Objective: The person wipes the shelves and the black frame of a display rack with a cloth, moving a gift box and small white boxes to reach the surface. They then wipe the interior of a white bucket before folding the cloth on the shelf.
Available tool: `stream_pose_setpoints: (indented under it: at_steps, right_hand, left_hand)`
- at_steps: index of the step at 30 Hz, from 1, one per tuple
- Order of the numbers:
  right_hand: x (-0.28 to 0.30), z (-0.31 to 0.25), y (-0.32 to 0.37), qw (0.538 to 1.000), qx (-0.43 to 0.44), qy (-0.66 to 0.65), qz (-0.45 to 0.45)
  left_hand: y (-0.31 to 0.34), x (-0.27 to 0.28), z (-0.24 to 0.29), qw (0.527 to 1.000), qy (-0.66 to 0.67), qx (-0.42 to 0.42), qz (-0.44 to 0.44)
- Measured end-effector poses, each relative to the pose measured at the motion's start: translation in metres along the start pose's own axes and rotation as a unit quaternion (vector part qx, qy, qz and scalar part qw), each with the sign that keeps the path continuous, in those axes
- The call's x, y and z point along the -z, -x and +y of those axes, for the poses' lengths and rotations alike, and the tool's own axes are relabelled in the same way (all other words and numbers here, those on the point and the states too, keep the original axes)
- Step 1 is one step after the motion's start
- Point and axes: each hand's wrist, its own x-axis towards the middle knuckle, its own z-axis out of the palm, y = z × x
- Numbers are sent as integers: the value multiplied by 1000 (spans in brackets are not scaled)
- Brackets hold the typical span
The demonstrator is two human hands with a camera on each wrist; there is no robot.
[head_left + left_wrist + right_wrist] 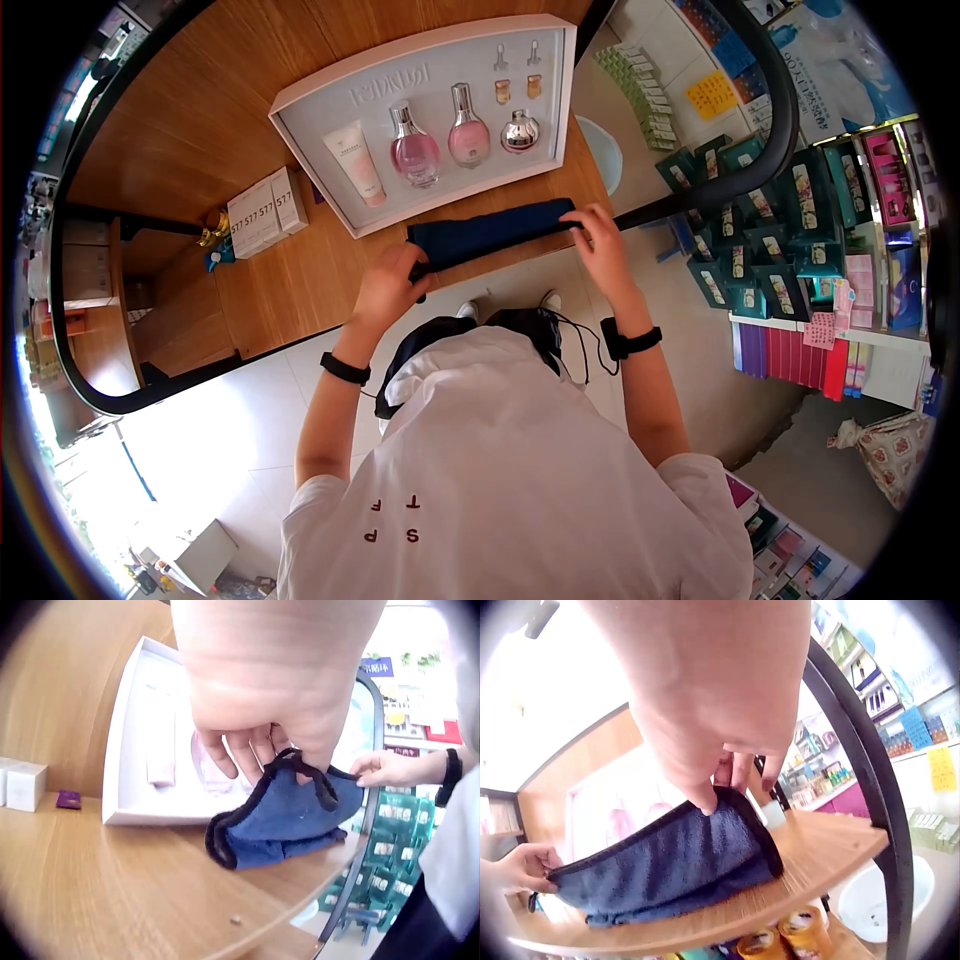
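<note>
A folded dark blue cloth (490, 232) with black edging lies along the front of a wooden shelf (300, 300). My left hand (388, 284) pinches its left end, where a black loop of edging (324, 787) hangs by the thumb. At the other end, my right hand (602, 250) pinches the upper corner between thumb and fingers. The cloth stretches between both hands, its lower fold (682, 900) close over the wood. Right behind it stands an open gift box (350, 218) with a pink tube (352, 160), pink perfume bottles (414, 152) and smaller vials.
White cartons (268, 212) stand to the left on the shelf, near a small purple packet (68, 799). A black metal frame (690, 200) curves round the shelf's right end. Beyond it are racks of green boxes (770, 240) and a pale basin (885, 900).
</note>
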Motion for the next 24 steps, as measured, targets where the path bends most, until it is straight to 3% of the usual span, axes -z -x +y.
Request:
stream_pose_setpoints:
  at_steps: [1,4,8,10,17,20,22,23,24]
  right_hand:
    - [9,-8,-6,999,-37,-31,9]
    - [37,-31,-26,999,1,-22,43]
    - [65,-52,-41,999,-5,-40,34]
    - [75,-59,-46,998,49,-27,37]
    - [87,-64,-46,998,54,-18,-6]
    - [92,-66,-41,997,42,-29,-63]
    - [96,-72,-40,998,58,-11,-4]
    - [96,-74,-39,998,57,-12,-6]
    - [95,-76,-37,998,54,1,-44]
  left_hand:
    - [-4,9,8,998,21,56,3]
    - [-19,36,28,989,126,70,28]
    - [-31,61,40,986,160,36,26]
    - [-33,69,44,983,181,23,25]
    - [-33,81,44,983,175,58,16]
    - [-30,85,44,982,170,73,-29]
    - [-27,85,46,985,155,62,43]
    - [-25,87,45,985,156,64,43]
    - [-23,90,46,991,131,15,-11]
